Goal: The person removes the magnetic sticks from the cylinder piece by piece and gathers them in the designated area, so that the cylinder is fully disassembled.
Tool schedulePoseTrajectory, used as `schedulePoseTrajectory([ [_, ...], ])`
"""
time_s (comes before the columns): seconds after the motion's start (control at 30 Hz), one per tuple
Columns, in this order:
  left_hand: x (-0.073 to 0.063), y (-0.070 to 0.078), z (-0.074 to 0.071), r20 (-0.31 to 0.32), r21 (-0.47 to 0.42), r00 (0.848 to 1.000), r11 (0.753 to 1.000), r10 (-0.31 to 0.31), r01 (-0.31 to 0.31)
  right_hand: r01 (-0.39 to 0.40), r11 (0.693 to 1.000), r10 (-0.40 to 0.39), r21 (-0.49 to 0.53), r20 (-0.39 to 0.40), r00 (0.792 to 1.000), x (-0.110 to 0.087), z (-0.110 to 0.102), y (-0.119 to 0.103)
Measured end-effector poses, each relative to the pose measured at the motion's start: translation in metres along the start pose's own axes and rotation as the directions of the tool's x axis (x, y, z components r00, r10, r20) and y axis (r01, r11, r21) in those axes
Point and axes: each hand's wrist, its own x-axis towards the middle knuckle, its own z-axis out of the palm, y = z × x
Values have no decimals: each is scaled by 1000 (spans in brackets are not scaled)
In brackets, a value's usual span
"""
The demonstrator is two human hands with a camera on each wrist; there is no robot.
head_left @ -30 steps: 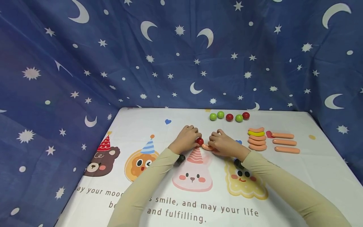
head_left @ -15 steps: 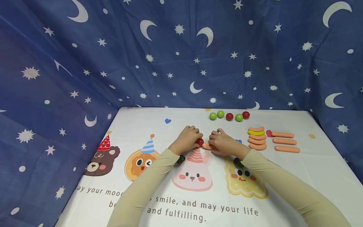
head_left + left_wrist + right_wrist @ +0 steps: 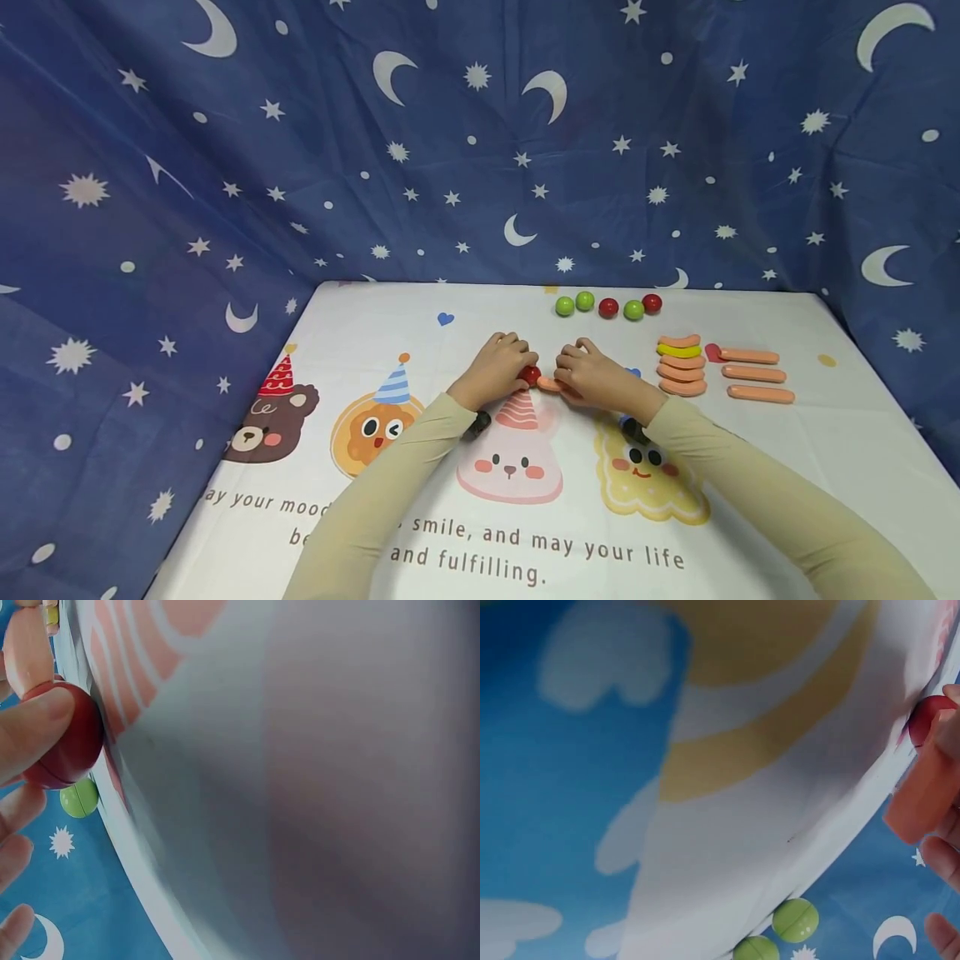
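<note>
Over the pink bunny print, my left hand (image 3: pixel 495 371) pinches a shiny red ball (image 3: pixel 530 376). In the left wrist view its thumb lies across that ball, which has a thin seam. My right hand (image 3: pixel 600 379) holds a short orange-pink toy sausage (image 3: pixel 549 384) just to the right. The sausage (image 3: pixel 30 649) points its end at the ball and meets its edge in the left wrist view. From the right wrist, the sausage (image 3: pixel 922 787) overlaps the red ball (image 3: pixel 928 720), and its blunt near end sticks out past the fingers.
Several green balls (image 3: pixel 565 307) and red balls (image 3: pixel 608 308) line the back of the table. To the right lies a column of short curved sausages (image 3: pixel 681 375) with one yellow piece (image 3: pixel 678 352). Longer straight sausages (image 3: pixel 753 374) lie beside it.
Both hands stay almost in place, still holding the ball and the sausage. A little less of the sausage shows beside the right hand.
</note>
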Motion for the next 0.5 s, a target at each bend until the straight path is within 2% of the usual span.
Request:
schedulePoseTrajectory([
  [0.13,1,1,-3,4,17,1000,1000,4,-4,6,1000,-6,-19,-15,1000,-5,-4,1],
  [0.3,1,2,-6,8,38,1000,999,12,-12,-33,999,33,-6,16,999,-16,-11,5],
  [0.5,1,3,-4,11,27,1000,1000,14,-15,-64,998,64,12,0,998,-42,-21,14],
])
